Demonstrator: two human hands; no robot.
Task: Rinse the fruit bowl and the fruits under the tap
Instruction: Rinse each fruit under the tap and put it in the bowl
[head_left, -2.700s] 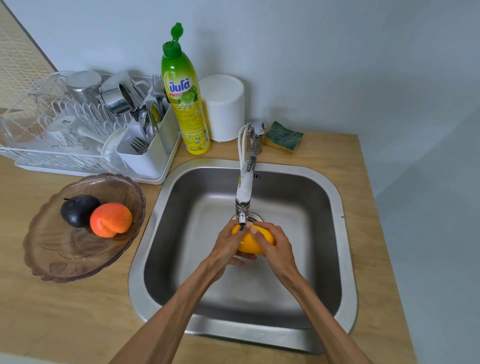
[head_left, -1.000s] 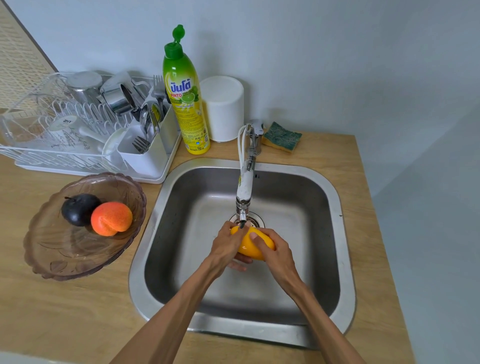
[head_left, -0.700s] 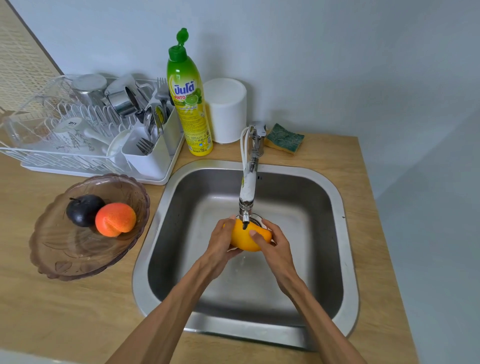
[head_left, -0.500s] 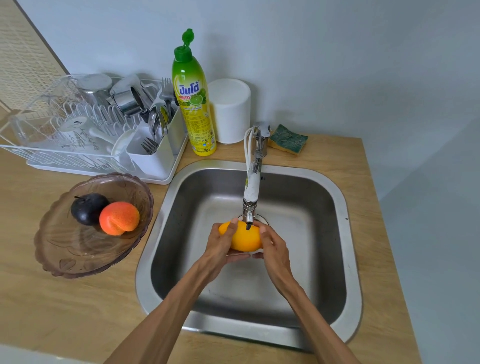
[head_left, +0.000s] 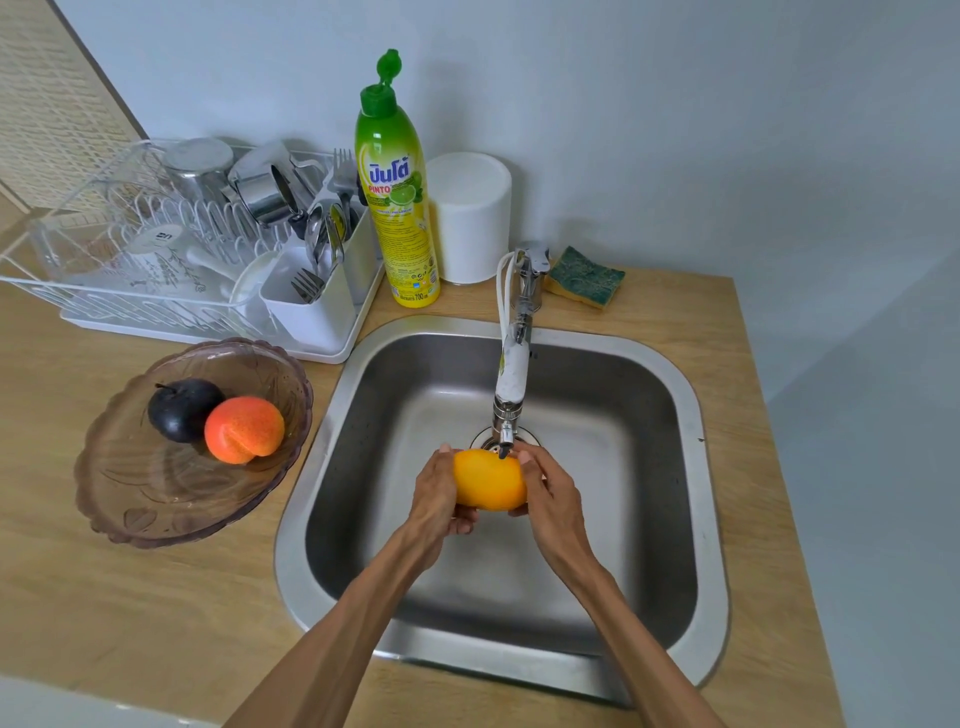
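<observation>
The left hand (head_left: 441, 493) and right hand (head_left: 550, 493) grip the orange (head_left: 488, 480) from opposite sides, fingers curled closed around it, directly beneath the tap (head_left: 506, 410) over the sink (head_left: 696, 467), exposing its top to the flow; the bowl (head_left: 156, 499) waits on the counter.

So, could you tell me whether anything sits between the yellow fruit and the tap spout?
Nothing visible does: both hands, left hand and right hand, hold the yellow fruit directly beneath the tap spout.

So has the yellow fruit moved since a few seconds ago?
Barely: the yellow fruit stays under the tap, only turned between both hands.
</observation>
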